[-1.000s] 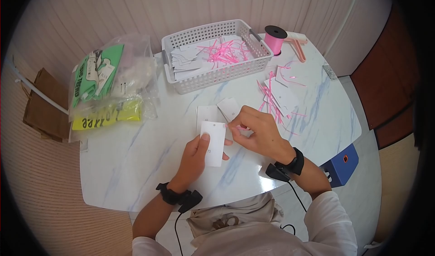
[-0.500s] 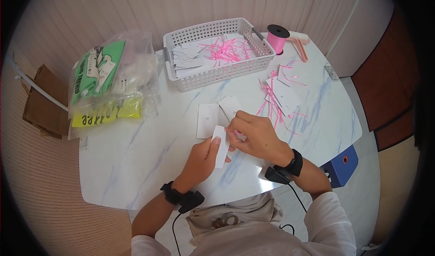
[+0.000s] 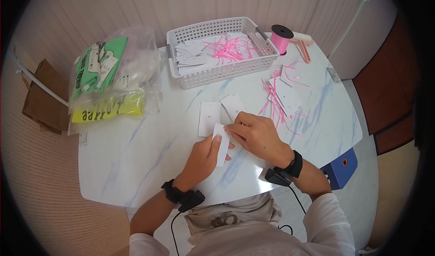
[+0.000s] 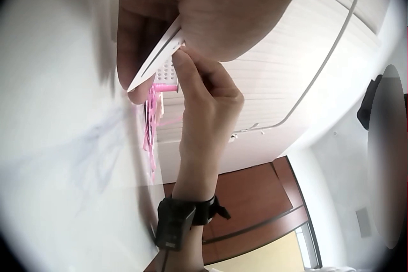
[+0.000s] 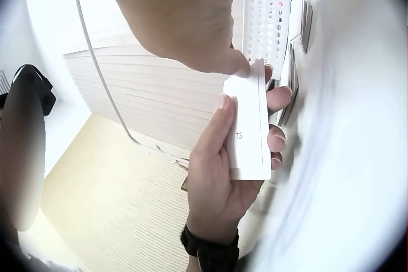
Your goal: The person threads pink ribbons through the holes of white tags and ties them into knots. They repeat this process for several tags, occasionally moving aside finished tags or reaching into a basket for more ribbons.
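Observation:
My left hand (image 3: 201,160) holds a white card tag (image 3: 221,148), thumb on its face and fingers behind. The number 73 is printed on the tag (image 5: 250,128) in the right wrist view, where a second layer shows along its edge. At the tag's top end, my right hand (image 3: 262,137) pinches with thumb and forefinger; the pink ribbon seen there earlier is now mostly hidden by these fingers. In the left wrist view the right fingertips meet the tag (image 4: 153,61) edge. Beyond the hands lie two small piles of tags, one upright (image 3: 209,116), one slanted (image 3: 232,105).
A white perforated basket (image 3: 226,75) at the back holds tags and pink ribbons. Right of it stand a pink ribbon spool (image 3: 280,42) and a lint roller (image 3: 302,45). Ribboned tags (image 3: 286,95) lie at right. Plastic-bagged clothing (image 3: 111,77) sits at left.
The left hand has turned the tag from facing up to a steeper, edge-on tilt and shifted slightly right. The right fingers stay at its top, and the pink ribbon between them has mostly gone from sight.

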Available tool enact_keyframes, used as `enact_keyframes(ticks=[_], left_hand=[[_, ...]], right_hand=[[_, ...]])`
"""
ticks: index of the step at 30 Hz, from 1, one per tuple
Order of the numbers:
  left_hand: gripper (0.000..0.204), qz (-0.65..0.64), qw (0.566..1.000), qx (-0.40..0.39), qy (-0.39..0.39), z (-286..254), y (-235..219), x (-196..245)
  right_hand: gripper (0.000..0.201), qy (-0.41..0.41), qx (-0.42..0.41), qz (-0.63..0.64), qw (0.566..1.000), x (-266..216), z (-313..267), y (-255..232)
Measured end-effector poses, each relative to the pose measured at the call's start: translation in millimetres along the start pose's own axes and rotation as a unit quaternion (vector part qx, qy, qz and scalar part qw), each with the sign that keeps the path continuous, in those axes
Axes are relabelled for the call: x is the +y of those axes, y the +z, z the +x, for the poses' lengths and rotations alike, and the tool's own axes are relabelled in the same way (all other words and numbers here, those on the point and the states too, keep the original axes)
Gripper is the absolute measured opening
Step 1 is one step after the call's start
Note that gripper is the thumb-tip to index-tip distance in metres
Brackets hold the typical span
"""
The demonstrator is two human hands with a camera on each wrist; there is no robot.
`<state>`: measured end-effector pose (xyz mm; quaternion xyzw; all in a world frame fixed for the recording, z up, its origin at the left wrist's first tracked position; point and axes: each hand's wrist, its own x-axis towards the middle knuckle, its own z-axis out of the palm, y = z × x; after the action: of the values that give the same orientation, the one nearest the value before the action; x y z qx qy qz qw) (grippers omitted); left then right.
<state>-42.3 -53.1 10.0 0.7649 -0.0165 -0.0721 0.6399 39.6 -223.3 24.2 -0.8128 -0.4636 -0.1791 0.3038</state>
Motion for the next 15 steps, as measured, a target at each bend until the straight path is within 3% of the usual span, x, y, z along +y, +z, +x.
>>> enact_keyframes(ticks=[9,15], left_hand=[[0.037,-0.028,0.999,0.031,0.005,0.2,-1.7,3.5],[0.039,-0.035,0.999,0.024,0.014,-0.7,-2.3,4.8]], right_hand=[[0.020,0.065,0.022,0.074,0.995,-6.2,4.0,-1.0],[0.008,0.095,0.020,0.133,0.986,-2.0,2.8,1.9]])
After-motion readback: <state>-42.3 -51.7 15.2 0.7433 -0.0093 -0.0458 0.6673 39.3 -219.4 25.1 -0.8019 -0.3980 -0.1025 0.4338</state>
